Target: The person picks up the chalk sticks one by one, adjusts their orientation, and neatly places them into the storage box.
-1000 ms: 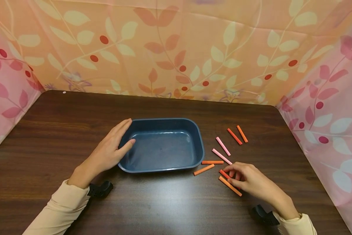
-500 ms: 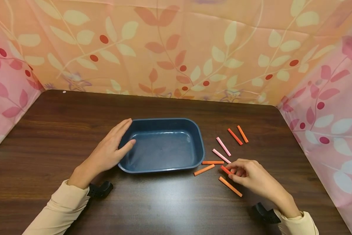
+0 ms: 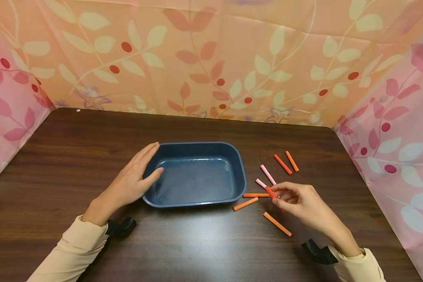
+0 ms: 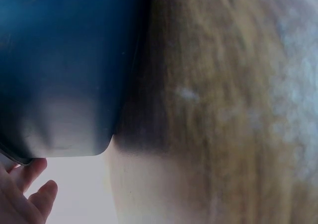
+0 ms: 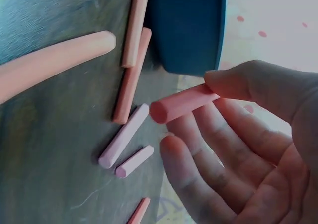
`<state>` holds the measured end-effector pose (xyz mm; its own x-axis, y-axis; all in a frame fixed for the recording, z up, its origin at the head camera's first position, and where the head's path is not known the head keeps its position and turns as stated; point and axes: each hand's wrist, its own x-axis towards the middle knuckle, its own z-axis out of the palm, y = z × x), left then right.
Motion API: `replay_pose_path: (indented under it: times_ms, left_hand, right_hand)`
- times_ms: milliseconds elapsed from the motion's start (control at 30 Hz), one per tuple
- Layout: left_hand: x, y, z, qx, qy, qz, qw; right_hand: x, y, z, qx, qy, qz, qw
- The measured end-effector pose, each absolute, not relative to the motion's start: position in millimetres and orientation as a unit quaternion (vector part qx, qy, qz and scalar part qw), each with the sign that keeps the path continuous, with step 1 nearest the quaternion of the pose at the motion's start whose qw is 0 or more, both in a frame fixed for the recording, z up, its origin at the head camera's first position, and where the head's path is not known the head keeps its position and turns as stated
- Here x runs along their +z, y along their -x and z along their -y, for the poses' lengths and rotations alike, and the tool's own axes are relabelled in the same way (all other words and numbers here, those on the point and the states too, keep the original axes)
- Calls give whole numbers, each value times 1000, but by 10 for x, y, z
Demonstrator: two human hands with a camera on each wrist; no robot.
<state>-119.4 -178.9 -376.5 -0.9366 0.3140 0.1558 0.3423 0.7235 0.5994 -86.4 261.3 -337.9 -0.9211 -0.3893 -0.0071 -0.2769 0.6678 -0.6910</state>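
A blue plastic tray [image 3: 193, 182] sits mid-table, with nothing inside it. My left hand [image 3: 130, 180] rests at its left end, fingers straight along the rim and thumb over the inner side. In the left wrist view, fingertips [image 4: 44, 196] show by the tray's outer corner. Between thumb and fingers, my right hand [image 3: 303, 199] pinches a red chalk stick [image 5: 181, 105], raised over the table right of the tray. Beneath it lie two pink sticks [image 3: 267, 174]. Orange sticks [image 3: 245, 204] lie at the tray's right corner, another orange stick [image 3: 277, 224] nearer me.
Farther back on the right lie a red stick [image 3: 283, 164] and an orange stick [image 3: 292, 161]. The dark wooden table [image 3: 84, 152] ends at a floral curtain [image 3: 197, 58] behind and at both sides. A small white spot [image 3: 78, 110] marks the back left edge.
My right hand has picked up the red chalk stick from beside the near orange one and moved it up and away from me. The left hand and tray stay put.
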Motion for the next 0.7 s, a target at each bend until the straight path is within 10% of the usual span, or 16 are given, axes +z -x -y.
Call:
replay_pose_path:
  times_ms: [700]
  left_hand:
    - [-3778,1187,1788,-324,177,929,23]
  right_hand:
    - [-3128,1099,-2337,-391,170,-898,112]
